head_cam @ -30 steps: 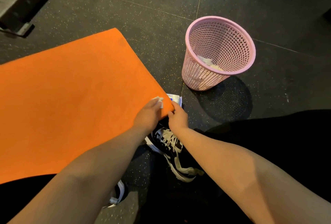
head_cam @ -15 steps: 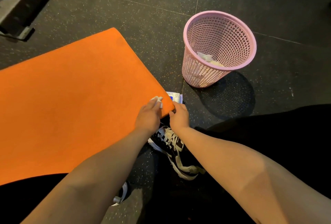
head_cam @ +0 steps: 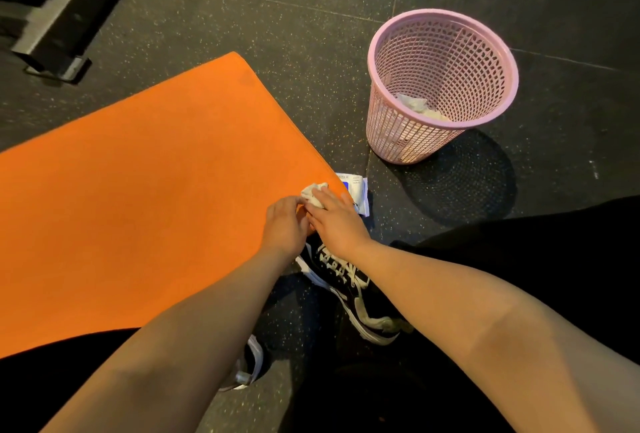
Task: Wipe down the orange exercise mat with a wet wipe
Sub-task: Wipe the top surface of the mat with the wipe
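The orange exercise mat (head_cam: 138, 190) lies flat on the dark floor and fills the left half of the view. A crumpled white wet wipe (head_cam: 312, 191) sits on the mat's near right corner. My left hand (head_cam: 284, 224) is curled against the wipe from the left. My right hand (head_cam: 337, 221) lies over it from the right, its fingers and thumb closing on the wipe. Most of the wipe is hidden under the two hands.
A white and blue wipe packet (head_cam: 358, 190) lies on the floor just past the mat's corner. A pink mesh bin (head_cam: 398, 134) holding used wipes stands to the right. My black and white shoe (head_cam: 346, 280) is under my wrists. A dark metal frame (head_cam: 52, 16) is at the top left.
My right hand moved from the floor beside the mat's corner up onto the corner and over the wipe. The left hand stayed at the corner with the wipe. The camera shifted slightly.
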`<state>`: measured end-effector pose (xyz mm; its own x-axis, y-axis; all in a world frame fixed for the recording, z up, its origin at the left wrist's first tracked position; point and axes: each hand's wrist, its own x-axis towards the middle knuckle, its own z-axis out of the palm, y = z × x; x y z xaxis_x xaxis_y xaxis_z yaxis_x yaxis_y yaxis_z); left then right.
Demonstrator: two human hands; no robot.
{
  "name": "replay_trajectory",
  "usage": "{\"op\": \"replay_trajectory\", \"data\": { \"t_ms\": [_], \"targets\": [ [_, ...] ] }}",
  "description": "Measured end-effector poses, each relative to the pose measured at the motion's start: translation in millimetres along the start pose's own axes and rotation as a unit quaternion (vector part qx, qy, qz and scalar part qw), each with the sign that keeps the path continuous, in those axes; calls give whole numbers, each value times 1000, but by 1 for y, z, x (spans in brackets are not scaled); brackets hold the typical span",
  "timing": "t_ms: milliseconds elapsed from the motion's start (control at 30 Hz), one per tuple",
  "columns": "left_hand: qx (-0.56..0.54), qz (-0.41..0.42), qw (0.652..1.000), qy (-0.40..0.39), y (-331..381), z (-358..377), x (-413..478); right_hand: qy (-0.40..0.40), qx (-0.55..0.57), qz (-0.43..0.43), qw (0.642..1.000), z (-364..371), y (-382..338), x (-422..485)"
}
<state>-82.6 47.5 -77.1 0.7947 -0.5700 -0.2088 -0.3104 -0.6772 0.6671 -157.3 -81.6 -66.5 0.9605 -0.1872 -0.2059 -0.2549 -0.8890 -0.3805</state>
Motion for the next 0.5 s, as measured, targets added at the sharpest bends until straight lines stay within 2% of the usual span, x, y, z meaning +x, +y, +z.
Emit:
{"op": "replay_trajectory", "data": {
  "t_ms": [167, 233, 300, 400, 433, 500],
  "targets": [
    [65, -5, 995, -76, -4, -2, -4, 66, 34, 144, 987, -12, 12, -5],
    [97, 12, 992, -82, -7, 0, -9, 58, 58, 129, 988, -7, 4, -9],
    [111, 20, 991, -68, -10, 3, -13, 24, 74, 63, 995, 1, -4, -13],
    [118, 22, 991, -61, -13, 2, -12, -5, 39, 4, 999, -6, 1, -19],
    [122, 21, 990, -62, -12, 1, -12, 10, 28, 18, 999, -10, 7, -17],
    [128, 16, 990, -63, -9, -3, -12, 38, 33, 102, 994, -17, 14, -13]
  ]
}}
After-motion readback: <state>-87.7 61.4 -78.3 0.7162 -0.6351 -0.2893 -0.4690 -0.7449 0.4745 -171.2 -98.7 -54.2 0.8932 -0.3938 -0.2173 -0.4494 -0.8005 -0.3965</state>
